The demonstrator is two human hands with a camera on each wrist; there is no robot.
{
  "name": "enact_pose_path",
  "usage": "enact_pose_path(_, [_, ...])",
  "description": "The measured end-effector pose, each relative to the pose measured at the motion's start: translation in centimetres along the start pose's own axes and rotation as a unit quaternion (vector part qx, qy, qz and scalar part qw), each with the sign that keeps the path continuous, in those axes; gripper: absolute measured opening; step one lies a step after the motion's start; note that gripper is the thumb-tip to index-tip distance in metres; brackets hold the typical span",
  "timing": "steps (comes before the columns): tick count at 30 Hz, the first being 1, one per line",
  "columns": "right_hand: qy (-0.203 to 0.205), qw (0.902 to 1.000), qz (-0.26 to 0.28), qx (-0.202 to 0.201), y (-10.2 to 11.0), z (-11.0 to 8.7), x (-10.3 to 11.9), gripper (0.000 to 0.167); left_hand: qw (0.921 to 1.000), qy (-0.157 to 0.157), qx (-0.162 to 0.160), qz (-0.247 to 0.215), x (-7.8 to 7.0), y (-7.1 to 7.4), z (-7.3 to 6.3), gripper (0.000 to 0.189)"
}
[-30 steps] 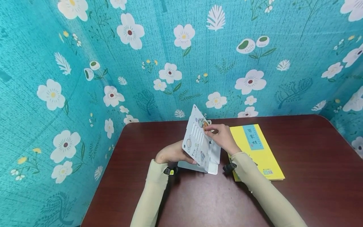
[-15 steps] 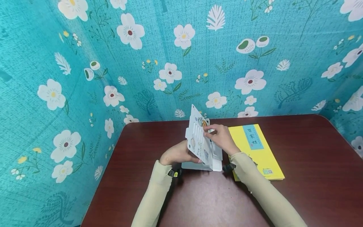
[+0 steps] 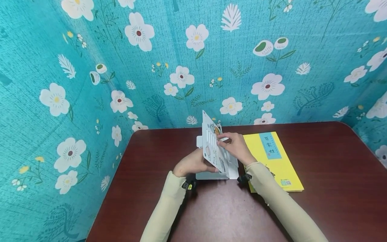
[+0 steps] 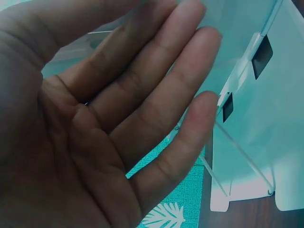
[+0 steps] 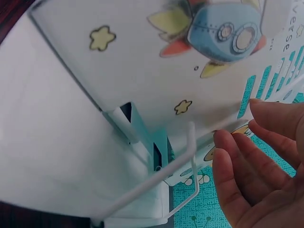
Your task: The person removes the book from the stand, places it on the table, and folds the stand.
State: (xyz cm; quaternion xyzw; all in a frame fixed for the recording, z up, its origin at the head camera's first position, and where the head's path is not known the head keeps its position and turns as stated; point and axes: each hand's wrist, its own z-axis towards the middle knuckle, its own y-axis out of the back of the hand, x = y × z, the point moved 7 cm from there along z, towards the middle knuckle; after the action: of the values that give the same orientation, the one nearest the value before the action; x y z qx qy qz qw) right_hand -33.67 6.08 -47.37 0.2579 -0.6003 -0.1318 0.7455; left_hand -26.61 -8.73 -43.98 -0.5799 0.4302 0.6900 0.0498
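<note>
A white book stand (image 3: 213, 148) printed with cartoon planets and "Tiny universe" stands on the table, its slotted panel tilted up from the base (image 3: 211, 175). My left hand (image 3: 193, 163) holds the panel at its lower left, fingers partly hidden behind it. The left wrist view shows that hand's fingers (image 4: 166, 95) close to the stand's hinged plates. My right hand (image 3: 237, 146) pinches the panel's right edge, thumb near the slots in the right wrist view. White wire prongs (image 5: 190, 152) stick out beside the panel there.
A yellow book (image 3: 282, 168) with a blue title label lies right of the stand, partly under the right forearm. The dark red table (image 3: 211, 208) meets a teal floral cloth (image 3: 169, 111) at the back and left.
The stand has shifted slightly right and away, and its panel has turned more edge-on. My left hand has moved right with it; the right hand keeps its place at the panel's edge.
</note>
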Motion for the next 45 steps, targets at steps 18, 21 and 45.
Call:
enact_pose_path(18, [0.025,0.9994,-0.021,0.008,0.1,-0.5,1.8,0.022,0.9988,0.047,-0.007,0.013,2.1,1.1,0.6,0.042])
enact_pose_path(21, [0.017,0.9995,-0.025,0.013,0.1,-0.7,1.7,0.022,0.9970,0.061,-0.024,0.040,2.7,2.0,0.6,0.025])
enact_pose_path(45, [0.049,0.9983,-0.030,0.009,0.2,-3.9,3.2,0.013,0.9816,0.071,-0.165,0.064,5.7,2.9,1.3,0.031])
